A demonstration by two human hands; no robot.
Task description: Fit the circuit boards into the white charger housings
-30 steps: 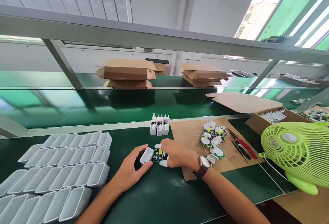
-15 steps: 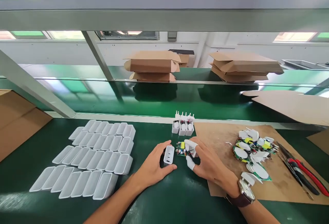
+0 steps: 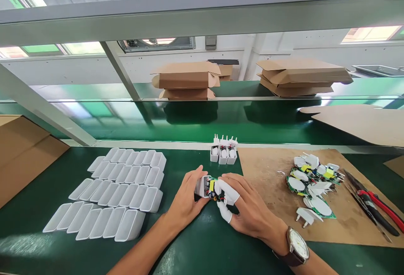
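The casing (image 3: pixel 199 187) sits left of the circuit board (image 3: pixel 211 187).

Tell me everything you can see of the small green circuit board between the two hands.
The small green circuit board is crowded with components, including a yellow block. It runs roughly left to right. The right hand, with white-covered fingertips, holds its right end; its left end is at the open white plastic casing in the left hand. How far it enters is unclear.
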